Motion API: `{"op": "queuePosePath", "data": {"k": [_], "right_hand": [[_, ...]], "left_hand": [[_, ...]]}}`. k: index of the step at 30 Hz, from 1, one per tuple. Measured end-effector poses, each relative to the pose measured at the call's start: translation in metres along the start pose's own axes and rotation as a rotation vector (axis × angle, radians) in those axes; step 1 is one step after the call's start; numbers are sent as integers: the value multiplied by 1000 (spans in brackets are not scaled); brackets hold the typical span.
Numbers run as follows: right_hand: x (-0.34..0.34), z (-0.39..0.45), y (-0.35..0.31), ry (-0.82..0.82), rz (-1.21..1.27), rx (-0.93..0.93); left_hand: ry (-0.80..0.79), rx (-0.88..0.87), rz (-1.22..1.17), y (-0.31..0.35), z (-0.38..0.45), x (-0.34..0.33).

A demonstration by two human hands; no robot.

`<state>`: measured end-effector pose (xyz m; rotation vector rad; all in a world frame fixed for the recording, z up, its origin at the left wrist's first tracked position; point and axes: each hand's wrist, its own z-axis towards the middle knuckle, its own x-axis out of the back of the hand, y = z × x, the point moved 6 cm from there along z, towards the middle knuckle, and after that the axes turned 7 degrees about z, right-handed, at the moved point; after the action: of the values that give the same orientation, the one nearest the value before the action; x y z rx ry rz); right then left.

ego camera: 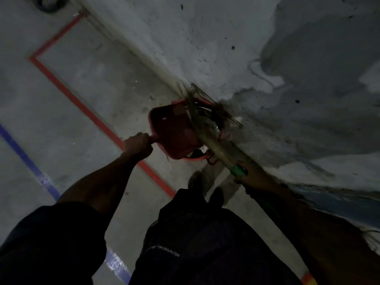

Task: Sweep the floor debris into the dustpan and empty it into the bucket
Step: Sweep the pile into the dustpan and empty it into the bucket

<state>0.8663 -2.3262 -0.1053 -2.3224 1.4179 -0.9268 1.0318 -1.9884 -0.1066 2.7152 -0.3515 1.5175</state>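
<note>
A red dustpan (172,128) is tilted over a red bucket (197,158) that stands at the foot of the wall. My left hand (138,144) grips the dustpan's handle. My right hand (249,175) holds a straw broom (207,138) by its green handle. The bristles lie across the dustpan's mouth and reach into the bucket. Dark and pale debris shows inside the bucket, partly hidden by the pan and broom.
A stained concrete wall (267,58) runs diagonally along the right. Red tape (67,89) and blue tape (26,159) mark lines on the grey floor. My feet (205,188) stand just before the bucket. A dark object (49,3) lies at the top left.
</note>
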Motion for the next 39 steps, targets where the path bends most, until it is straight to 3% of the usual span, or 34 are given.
{"op": "queuePosePath", "data": {"k": [6,14,16,21,26,30,36,39], "right_hand": [[4,-14,-1,46,79,72],[-40,-9,-19,-265,-290,255],[-37,-6,-14,-246,-310,233],[-17,-4,22,-66,-26,88],[-3,-18,46,22,71,123],[-7,-39,48,2,36,255],[-36,-56,54,-160,-159,361],[-33,-48,62,-172,-168,308]], "left_hand": [[-33,62,-50,-5,5,-1],[-2,42,-73,6,-11,-6],[23,56,-83,8,-21,-9],[45,187,-140,12,-44,-24],[-10,287,-192,24,-69,-31],[-5,335,-216,36,-82,-33],[13,341,-165,58,-91,-32],[44,348,-179,62,-91,-37]]}}
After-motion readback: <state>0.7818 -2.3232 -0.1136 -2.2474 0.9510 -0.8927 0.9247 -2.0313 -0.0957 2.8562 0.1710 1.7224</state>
